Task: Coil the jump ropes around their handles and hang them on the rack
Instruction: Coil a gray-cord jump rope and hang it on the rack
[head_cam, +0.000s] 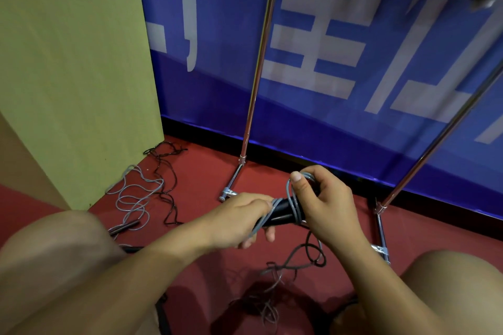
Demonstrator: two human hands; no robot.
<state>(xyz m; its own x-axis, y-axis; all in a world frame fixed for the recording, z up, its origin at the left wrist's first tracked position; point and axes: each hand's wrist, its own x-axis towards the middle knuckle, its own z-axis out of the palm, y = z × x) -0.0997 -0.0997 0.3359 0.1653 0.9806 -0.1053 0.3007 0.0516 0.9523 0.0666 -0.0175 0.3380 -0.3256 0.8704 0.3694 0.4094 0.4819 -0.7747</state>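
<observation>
Grey cord (292, 200) wraps in several turns around the black handles (283, 213) you hold between your two hands, low over the red floor (201, 171). Your left hand (239, 219) grips the near end of the handles, fingers curled underneath with a strand of cord running across them. Your right hand (324, 198) clasps the far end, thumb pressing the loops down. Slack from this rope trails to a tangle (275, 275) below your wrists. Two more ropes lie loose by the cardboard box (73, 76): one grey (136, 196), one black (166, 171). Two chrome rack uprights (258, 62) rise before the blue banner (353, 130), which carries large white characters, cut off and unreadable. Both your bare knees frame the view.
</observation>
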